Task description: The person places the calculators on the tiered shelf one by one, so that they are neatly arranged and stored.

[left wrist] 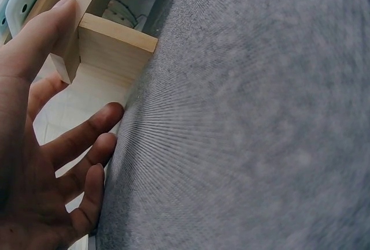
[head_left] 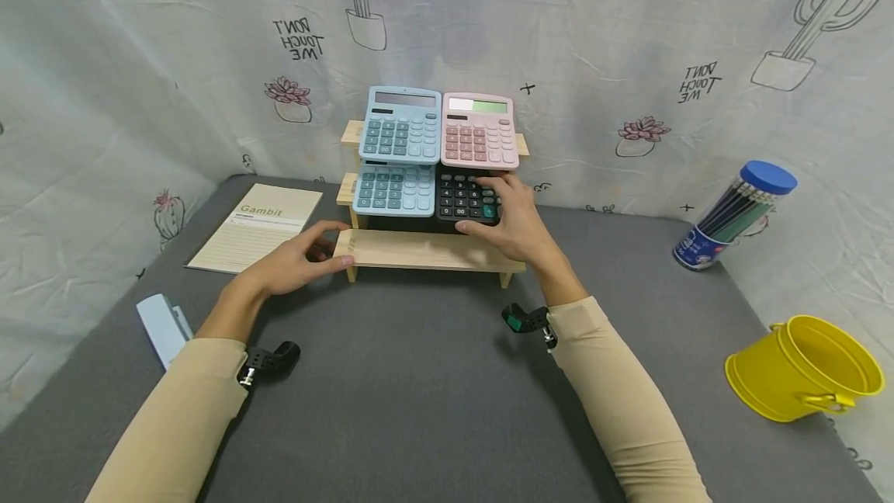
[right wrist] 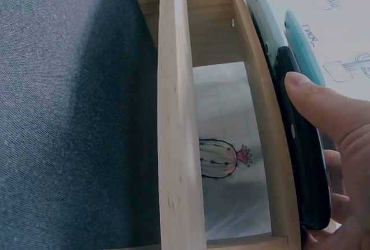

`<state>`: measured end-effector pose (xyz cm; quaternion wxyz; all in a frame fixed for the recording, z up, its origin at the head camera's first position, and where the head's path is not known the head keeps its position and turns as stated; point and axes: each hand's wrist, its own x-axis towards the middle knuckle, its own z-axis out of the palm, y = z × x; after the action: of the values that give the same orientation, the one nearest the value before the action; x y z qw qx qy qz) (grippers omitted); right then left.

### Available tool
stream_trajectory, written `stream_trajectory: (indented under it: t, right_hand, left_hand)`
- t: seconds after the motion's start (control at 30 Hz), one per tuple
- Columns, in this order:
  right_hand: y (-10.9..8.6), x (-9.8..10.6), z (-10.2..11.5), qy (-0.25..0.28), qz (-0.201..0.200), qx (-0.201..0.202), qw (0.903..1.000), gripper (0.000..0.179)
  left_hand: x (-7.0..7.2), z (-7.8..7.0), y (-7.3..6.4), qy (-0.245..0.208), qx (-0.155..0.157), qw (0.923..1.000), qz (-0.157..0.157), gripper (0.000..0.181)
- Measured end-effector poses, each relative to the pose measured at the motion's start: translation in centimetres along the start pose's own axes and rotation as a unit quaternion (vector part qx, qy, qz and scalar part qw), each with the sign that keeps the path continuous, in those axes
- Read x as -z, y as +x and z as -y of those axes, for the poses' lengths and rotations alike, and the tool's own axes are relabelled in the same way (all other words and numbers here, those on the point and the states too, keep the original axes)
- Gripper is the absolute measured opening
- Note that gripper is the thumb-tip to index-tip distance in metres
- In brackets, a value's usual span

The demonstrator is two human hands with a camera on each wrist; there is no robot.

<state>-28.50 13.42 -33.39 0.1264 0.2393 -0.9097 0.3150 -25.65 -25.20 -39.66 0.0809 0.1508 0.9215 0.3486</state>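
A three-tier wooden rack (head_left: 426, 249) stands at the back of the table. A blue calculator (head_left: 401, 130) and a pink calculator (head_left: 479, 133) lean on its top tier; a second blue calculator (head_left: 394, 191) and a black calculator (head_left: 459, 197) stand on the middle one. My left hand (head_left: 289, 261) pinches the left end of the lowest shelf between thumb and index finger, other fingers loosely bent beside it. My right hand (head_left: 515, 221) holds the black calculator, thumb (right wrist: 315, 103) at its lower edge, fingers at its right and upper side, partly hidden in the right wrist view.
A Gambit notepad (head_left: 254, 227) lies left of the rack, with a light blue stapler (head_left: 165, 328) nearer, partly behind the left sleeve. To the right stand a blue-lidded tub of pencils (head_left: 733, 216) and a yellow bucket (head_left: 803, 367). A printed curtain (head_left: 447, 37) hangs behind.
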Motion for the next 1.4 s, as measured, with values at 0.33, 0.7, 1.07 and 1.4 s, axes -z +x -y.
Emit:
stream_trajectory:
  t: [0.33, 0.7, 1.07, 1.4]
  right_hand:
    - [0.0, -0.1, 0.1, -0.001, 0.006, -0.012, 0.9999, 0.079]
    - [-1.0, 1.0, -0.3, -0.012, 0.035, -0.001, 0.9993, 0.081]
    - [-3.3, 3.3, -1.8, -0.022, 0.047, 0.022, 0.9984, 0.076]
    - [-4.1, 5.0, -2.7, -0.047, 0.055, 0.015, 0.9972, 0.074]
  left_hand:
    - [0.0, 0.0, -0.1, -0.002, 0.005, 1.0, 0.001, 0.07]
    - [-0.3, -0.2, 0.0, 0.009, -0.007, 0.9999, -0.002, 0.076]
    - [1.2, -1.7, -1.3, 0.046, -0.008, 0.9989, 0.008, 0.092]
    - [3.4, -3.8, -2.6, 0.099, -0.024, 0.9947, -0.013, 0.089]
